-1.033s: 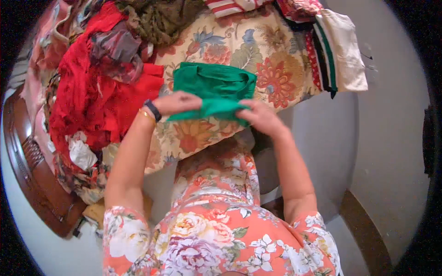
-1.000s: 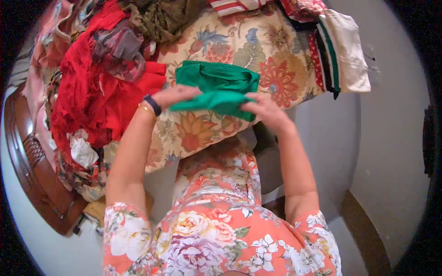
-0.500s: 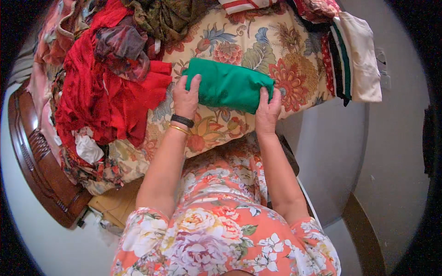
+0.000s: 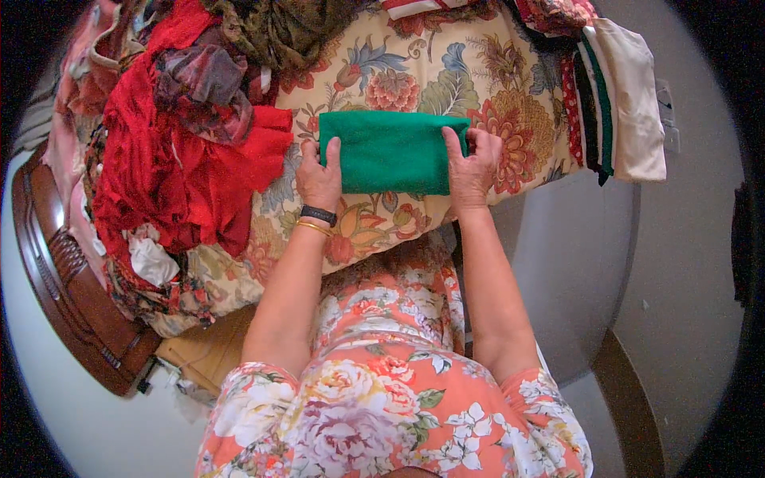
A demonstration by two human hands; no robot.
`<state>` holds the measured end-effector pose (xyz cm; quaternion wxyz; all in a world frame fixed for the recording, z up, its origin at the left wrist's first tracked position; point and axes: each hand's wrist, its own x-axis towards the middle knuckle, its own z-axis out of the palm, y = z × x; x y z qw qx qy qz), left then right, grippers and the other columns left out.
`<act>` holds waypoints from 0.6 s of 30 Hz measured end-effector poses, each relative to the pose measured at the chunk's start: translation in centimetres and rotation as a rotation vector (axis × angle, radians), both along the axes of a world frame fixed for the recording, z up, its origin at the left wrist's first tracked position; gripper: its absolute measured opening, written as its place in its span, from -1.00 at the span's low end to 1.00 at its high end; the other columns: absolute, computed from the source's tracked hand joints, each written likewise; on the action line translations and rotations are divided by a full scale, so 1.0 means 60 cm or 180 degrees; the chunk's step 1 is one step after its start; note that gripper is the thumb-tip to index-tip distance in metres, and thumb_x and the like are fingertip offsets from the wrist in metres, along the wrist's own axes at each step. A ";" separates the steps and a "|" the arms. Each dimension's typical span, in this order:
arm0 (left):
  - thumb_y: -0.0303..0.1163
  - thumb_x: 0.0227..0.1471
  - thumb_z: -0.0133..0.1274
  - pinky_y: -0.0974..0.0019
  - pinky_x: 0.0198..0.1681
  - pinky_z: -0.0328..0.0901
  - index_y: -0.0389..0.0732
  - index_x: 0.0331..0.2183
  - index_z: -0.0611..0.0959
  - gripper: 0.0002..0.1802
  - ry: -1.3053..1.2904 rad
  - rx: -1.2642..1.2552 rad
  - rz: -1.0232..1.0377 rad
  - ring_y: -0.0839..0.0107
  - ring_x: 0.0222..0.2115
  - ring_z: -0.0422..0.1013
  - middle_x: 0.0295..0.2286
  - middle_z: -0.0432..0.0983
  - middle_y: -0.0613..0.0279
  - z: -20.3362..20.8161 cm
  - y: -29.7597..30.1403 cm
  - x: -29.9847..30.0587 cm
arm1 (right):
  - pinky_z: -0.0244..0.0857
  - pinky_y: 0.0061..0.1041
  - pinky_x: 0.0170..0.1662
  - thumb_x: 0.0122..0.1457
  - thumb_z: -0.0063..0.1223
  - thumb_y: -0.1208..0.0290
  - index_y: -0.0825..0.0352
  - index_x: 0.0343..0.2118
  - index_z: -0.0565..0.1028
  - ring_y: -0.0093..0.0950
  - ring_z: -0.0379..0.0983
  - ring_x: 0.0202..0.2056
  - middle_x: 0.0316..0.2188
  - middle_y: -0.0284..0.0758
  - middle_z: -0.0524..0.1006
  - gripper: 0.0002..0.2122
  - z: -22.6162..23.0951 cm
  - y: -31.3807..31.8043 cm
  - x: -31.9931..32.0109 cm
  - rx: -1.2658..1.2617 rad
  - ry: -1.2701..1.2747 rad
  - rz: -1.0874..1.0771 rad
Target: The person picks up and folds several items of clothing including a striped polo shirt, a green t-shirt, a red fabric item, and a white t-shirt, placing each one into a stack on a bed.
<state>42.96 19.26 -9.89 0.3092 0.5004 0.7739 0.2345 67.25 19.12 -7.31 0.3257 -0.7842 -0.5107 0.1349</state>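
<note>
A green cloth, folded into a neat rectangle, spans the space between my two hands over the flower-patterned bedspread. My left hand grips its left end, thumb on top and fingers at the side and partly hidden. At the right end my right hand pinches it, thumb on the front face and fingers curled behind the edge. Whether the cloth rests on the bed or is lifted slightly, I cannot tell.
A loose heap of red cloth lies at the left, with a dark olive cloth behind it. Folded clothes, topped by a cream one, hang over the bed's right edge. A dark wooden headboard stands at far left.
The green cloth has turned from a slant to nearly level, its right end rising. My right hand has shifted slightly to the right and now grips that end more firmly.
</note>
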 end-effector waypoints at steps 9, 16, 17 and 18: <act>-0.09 0.19 -0.15 -0.04 -0.44 0.22 -0.20 -0.33 0.41 -0.66 0.0069 0.0477 -0.0033 -0.17 -0.48 0.37 -0.54 0.43 -0.17 -0.009 0.000 0.012 | 0.25 -0.27 -0.22 0.06 0.16 0.25 0.34 -0.35 0.38 -0.17 0.35 -0.30 -0.40 -0.19 0.41 -0.72 0.023 0.020 -0.021 -0.0164 0.0363 0.0006; -0.10 0.19 -0.14 -0.07 -0.47 0.21 -0.17 -0.29 0.39 -0.69 0.0180 0.0179 -0.0022 -0.19 -0.49 0.38 -0.56 0.43 -0.17 -0.006 -0.006 0.019 | 0.28 -0.43 -0.28 0.19 0.04 0.28 0.36 -0.22 0.30 -0.37 0.40 -0.42 -0.37 -0.26 0.43 -0.73 -0.014 0.022 0.006 -0.0044 0.1468 -0.0809; -0.10 0.17 -0.12 -0.05 -0.40 0.24 -0.15 -0.25 0.40 -0.70 0.0143 0.0137 0.0008 -0.14 -0.42 0.39 -0.48 0.46 -0.14 0.002 -0.006 0.020 | 0.28 -0.47 -0.28 0.20 0.04 0.28 0.36 -0.19 0.29 -0.49 0.37 -0.38 -0.35 -0.27 0.41 -0.72 -0.011 0.026 0.013 0.0029 0.1264 -0.0792; -0.10 0.15 -0.10 -0.02 -0.33 0.27 -0.12 -0.22 0.41 -0.70 0.0104 0.0094 0.0036 -0.10 -0.35 0.41 -0.40 0.49 -0.10 0.010 -0.005 0.019 | 0.28 -0.47 -0.28 0.20 0.04 0.28 0.36 -0.19 0.29 -0.49 0.37 -0.38 -0.35 -0.27 0.41 -0.72 -0.011 0.026 0.010 0.0024 0.1271 -0.0785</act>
